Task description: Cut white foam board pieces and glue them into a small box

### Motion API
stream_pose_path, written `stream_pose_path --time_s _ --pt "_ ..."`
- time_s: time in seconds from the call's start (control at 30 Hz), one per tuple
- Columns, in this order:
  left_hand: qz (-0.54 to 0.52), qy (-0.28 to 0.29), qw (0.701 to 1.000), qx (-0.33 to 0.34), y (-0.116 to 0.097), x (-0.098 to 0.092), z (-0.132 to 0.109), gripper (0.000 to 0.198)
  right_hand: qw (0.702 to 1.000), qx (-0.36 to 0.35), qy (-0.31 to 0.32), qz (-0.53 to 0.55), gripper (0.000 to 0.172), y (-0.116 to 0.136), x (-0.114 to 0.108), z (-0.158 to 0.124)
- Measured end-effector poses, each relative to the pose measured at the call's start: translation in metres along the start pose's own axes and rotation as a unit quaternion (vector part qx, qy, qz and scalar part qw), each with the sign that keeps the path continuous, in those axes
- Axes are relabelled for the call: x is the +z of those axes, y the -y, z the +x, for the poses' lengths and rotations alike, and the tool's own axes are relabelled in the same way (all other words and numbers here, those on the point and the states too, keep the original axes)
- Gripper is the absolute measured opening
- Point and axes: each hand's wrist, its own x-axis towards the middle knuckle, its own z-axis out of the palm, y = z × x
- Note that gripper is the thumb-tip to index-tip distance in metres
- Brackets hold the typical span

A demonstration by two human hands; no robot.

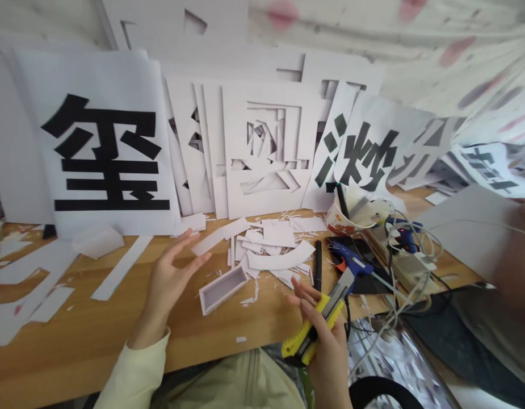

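My right hand grips a yellow and black utility knife, its broad blade slid out and pointing up and away to the right. My left hand is above the table with thumb and fingers apart. Between their tips lies the near end of a white strip; whether they touch it I cannot tell. A small open white box, long and narrow, rests on the table between my hands. Behind it is a heap of white offcuts, with a curved strip on top.
A blue glue gun lies on a black pad at the right, near tangled cables and a paper tub. Cut-out boards and sheets with black characters lean behind. Another person's arm is blurred at far right.
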Motion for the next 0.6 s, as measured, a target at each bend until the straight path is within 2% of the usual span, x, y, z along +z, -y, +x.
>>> stream_pose_path --time_s 0.07,0.17,0.27,0.33,0.5,0.57,0.6 --pt "0.029 0.015 0.999 0.01 0.0 -0.005 -0.005 0.045 1.0 0.005 -0.002 0.004 0.034 -0.001 0.001 0.002" --pt "0.056 0.055 0.997 0.029 0.001 -0.015 -0.027 0.043 1.0 0.013 -0.006 -0.01 0.034 -0.003 0.0 0.005" --pt "0.119 0.112 0.985 0.051 0.011 -0.019 -0.054 0.059 0.999 0.01 -0.009 -0.031 0.034 -0.006 -0.001 0.008" --pt "0.143 0.121 0.981 0.054 0.021 -0.017 -0.065 0.068 0.999 0.014 0.002 -0.033 0.034 -0.008 -0.001 0.009" --pt "0.146 0.092 0.984 0.04 0.033 -0.019 -0.064 0.043 0.997 0.004 0.041 -0.059 0.038 -0.009 -0.005 0.006" --pt "0.118 0.051 0.991 0.043 0.028 -0.029 -0.061 0.038 0.997 -0.007 0.04 -0.072 0.038 -0.008 -0.006 0.005" --pt "0.105 0.011 0.993 0.048 0.024 -0.036 -0.06 0.037 0.996 -0.008 0.041 -0.076 0.038 -0.007 -0.007 0.005"
